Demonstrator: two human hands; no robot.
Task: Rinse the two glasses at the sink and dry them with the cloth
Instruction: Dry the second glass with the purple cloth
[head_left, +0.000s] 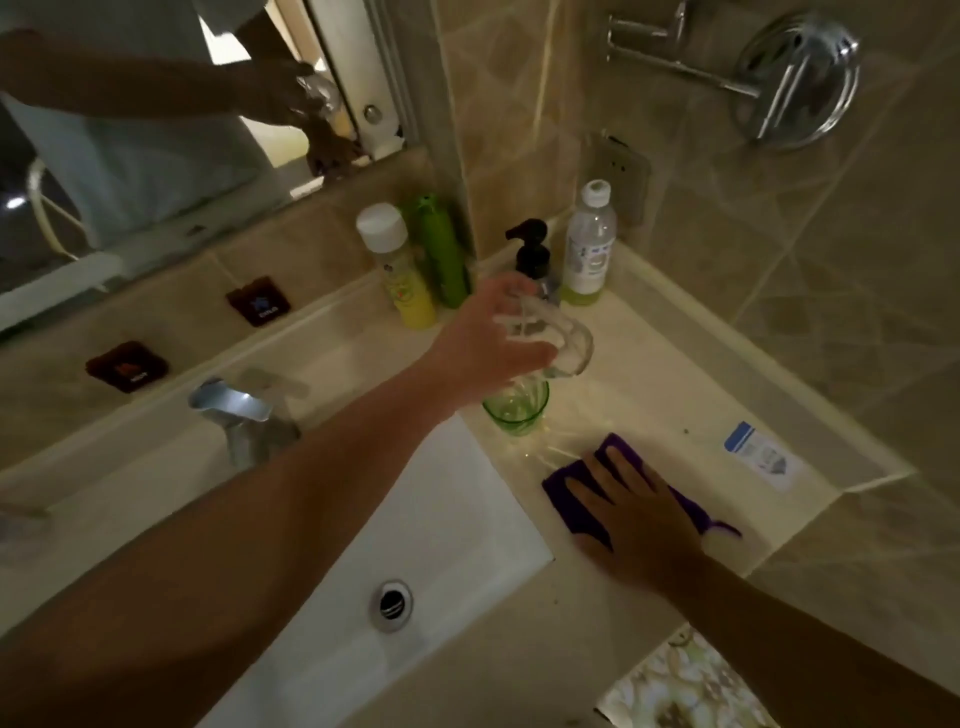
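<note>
My left hand (488, 343) grips a clear glass (563, 340) and holds it tilted above the counter, right of the sink. Just below it a green glass (515, 408) stands upright on the counter by the basin's corner. A purple cloth (691, 512) lies flat on the counter nearer to me. My right hand (631, 512) rests on the cloth with its fingers spread flat. The white sink basin (457, 499) is at lower left, with the chrome tap (236, 413) behind it.
Several bottles stand in the back corner: a yellow spray can (400, 270), a green bottle (441, 249), a black pump dispenser (532, 254) and a clear water bottle (589, 244). A small white sachet (761, 454) lies at the counter's right edge. A mirror and tiled walls close the space.
</note>
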